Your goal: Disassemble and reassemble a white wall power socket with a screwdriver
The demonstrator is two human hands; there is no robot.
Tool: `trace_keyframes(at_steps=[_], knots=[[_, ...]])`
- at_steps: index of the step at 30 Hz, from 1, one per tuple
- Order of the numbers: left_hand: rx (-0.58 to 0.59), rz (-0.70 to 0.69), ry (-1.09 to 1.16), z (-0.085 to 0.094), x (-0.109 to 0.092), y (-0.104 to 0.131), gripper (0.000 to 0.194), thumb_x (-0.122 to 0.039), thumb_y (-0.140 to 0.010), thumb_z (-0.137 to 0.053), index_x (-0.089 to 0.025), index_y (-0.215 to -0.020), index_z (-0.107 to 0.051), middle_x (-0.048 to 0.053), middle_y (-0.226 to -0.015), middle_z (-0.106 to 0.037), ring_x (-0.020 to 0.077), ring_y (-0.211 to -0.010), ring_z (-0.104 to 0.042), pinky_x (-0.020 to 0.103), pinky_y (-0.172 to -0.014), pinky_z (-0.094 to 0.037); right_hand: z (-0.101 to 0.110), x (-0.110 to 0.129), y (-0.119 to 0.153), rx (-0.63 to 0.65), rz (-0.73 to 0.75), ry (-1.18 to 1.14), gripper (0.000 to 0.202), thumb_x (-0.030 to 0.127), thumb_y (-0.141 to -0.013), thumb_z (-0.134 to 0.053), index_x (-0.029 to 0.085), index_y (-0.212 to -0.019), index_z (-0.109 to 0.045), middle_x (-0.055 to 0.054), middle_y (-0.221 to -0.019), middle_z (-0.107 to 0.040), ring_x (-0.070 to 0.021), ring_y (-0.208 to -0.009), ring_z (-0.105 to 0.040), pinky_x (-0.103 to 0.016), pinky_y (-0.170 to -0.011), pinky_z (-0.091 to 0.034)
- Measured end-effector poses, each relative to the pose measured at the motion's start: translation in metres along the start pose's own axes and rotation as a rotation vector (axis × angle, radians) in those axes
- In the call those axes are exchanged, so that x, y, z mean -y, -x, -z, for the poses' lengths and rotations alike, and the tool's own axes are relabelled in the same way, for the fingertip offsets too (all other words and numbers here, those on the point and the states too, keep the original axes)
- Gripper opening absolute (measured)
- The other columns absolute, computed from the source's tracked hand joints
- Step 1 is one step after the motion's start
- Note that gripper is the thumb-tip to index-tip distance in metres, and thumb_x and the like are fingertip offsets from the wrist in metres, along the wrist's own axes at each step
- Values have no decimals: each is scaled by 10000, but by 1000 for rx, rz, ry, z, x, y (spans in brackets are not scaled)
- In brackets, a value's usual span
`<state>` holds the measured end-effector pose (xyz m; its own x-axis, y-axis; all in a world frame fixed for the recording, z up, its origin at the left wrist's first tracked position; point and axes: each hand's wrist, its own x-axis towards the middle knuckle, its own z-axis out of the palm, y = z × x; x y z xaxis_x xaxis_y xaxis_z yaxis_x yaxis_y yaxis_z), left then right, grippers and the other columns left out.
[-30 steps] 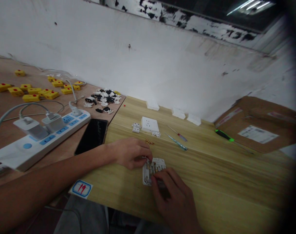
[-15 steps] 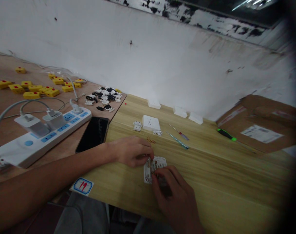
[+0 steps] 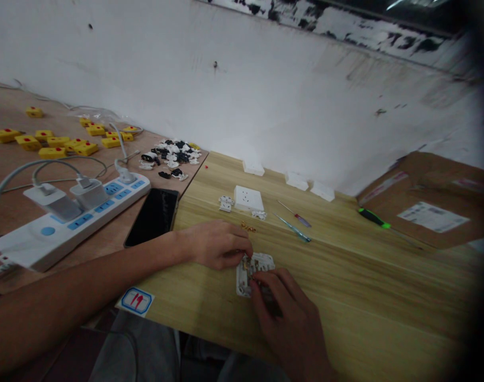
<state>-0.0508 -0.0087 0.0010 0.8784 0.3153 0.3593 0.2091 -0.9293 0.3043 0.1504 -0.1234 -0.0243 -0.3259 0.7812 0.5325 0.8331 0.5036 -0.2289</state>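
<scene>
A white wall-socket back part (image 3: 242, 285) lies on the wooden table with brass pieces inside it. My left hand (image 3: 220, 245) is at its upper left edge, fingers curled and tips together at the housing. From the lower right my right hand (image 3: 290, 318) reaches over it, thumb and forefinger pinched on a small brass-coloured piece that I cannot make out well. Just beyond my left hand lie small brass parts (image 3: 248, 227). Behind them are a white socket faceplate (image 3: 248, 198) and small white plastic inserts (image 3: 225, 203).
Two thin screwdrivers (image 3: 292, 227) lie right of the faceplate. A green-black screwdriver (image 3: 373, 218) rests by a cardboard box (image 3: 429, 201). White covers (image 3: 253, 167) line the wall. At left are a phone (image 3: 152, 216), a power strip (image 3: 72, 225), yellow blocks (image 3: 53, 153) and black-and-white parts (image 3: 174, 155).
The view has shifted slightly. Both hands stay at the socket back part, with only small finger movements over it.
</scene>
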Motion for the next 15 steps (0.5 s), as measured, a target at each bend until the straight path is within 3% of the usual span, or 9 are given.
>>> trace_keyframes(at_steps=[15], knots=[[3,-14,-8,0,0,0,190,-144,-890,-534,-182,-1034,-652,67,-959,-703,209,-904,-659,277,-791,-496,0,0,2,-19,8,8,82,190,-913,-547,204,-963,-610,-44,-891,-607,-177,-801,-610,-292,-702,-493]])
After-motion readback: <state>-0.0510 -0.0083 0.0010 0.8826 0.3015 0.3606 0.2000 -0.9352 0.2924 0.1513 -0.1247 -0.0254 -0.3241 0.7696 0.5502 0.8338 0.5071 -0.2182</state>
